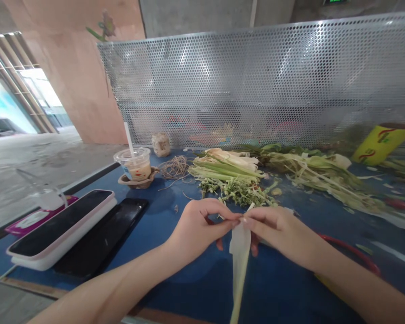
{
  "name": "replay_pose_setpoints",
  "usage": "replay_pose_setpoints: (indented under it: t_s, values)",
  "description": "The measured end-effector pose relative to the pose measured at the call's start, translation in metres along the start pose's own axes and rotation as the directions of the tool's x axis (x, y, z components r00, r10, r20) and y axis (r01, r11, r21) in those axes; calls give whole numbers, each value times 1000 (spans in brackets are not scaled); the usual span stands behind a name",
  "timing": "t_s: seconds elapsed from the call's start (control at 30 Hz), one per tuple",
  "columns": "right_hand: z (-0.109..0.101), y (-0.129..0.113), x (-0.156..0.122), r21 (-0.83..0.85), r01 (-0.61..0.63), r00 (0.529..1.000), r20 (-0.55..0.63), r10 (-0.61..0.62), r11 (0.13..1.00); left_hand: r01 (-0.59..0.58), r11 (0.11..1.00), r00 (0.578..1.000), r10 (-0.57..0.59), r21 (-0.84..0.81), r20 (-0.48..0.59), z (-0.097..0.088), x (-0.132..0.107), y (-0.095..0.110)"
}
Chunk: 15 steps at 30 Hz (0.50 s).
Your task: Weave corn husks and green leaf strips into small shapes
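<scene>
A pale corn husk strip (240,252) hangs down between my two hands, its lower end reaching the near side of the table. My left hand (202,222) pinches the top of it between thumb and forefinger. Fingertip to fingertip with it, my right hand (278,229) pinches the same top end from the other side. A small tip of the strip sticks up above the fingers. Just beyond the hands lie clusters of small green buds on stems (239,191) and a stack of pale green husks (226,164).
Leafy husks (310,173) spread at the right, near a yellow tube (381,144). A red loop (354,252) lies partly under my right forearm. Leftward are a twine coil (174,167), a drink cup (135,164), a black phone (104,238) and a white-edged device (64,225). Perforated metal screen (256,85) behind.
</scene>
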State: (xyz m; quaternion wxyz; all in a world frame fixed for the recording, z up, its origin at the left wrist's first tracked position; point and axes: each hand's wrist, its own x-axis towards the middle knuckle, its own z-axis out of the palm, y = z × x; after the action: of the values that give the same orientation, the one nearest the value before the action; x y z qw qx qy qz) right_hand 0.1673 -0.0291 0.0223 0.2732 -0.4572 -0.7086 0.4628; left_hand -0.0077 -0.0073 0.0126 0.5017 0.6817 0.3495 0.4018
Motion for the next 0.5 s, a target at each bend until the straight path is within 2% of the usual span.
replay_pose_setpoints:
  t_s: [0.17, 0.27, 0.37, 0.5]
  values:
    - [1, 7, 2, 245, -92, 995, 62, 79, 965, -14, 999, 1000, 13, 52, 20, -1, -1, 2]
    - [2, 13, 2, 360, -158, 985, 119, 123, 919, -19, 996, 996, 12, 86, 83, -2, -1, 3]
    - [1, 17, 1, 419, -184, 980, 153, 130, 889, -14, 995, 990, 0, 99, 143, -4, -1, 5]
    - [-1, 16, 0, 413, -171, 982, 141, 123, 894, -8, 992, 988, -12, 129, 153, -4, -1, 9]
